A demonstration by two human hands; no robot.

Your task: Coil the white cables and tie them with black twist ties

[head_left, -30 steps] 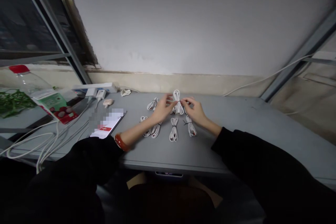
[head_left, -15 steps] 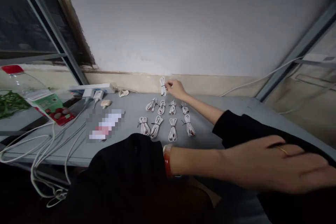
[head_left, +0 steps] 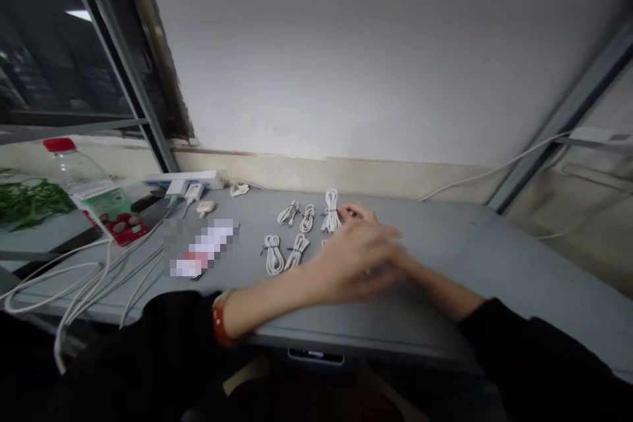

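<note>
My right hand (head_left: 360,211) pinches a coiled white cable (head_left: 331,206) by its right side, just above the table's back row. The cable stands upright, with a dark tie around its middle. In front of the right hand passes my left hand (head_left: 353,262), smeared by motion, so its fingers are unclear. It covers part of the right hand and the cables at the right. Still visible to the left are two tied white cables in the back row (head_left: 288,212), (head_left: 307,218) and two more in the front row (head_left: 273,255), (head_left: 297,252).
On the left of the grey table (head_left: 445,237) are a power strip (head_left: 208,178) with plugged-in chargers, a pale adapter (head_left: 206,207), a blurred-out flat item (head_left: 205,249) and loose white cords (head_left: 82,270). A red-capped bottle (head_left: 82,171) stands behind a carton (head_left: 116,211).
My right hand has brought the coiled cable down and nearer, away from the wall. My left hand has swung in from the far right to over the cables. The view has shifted slightly.
</note>
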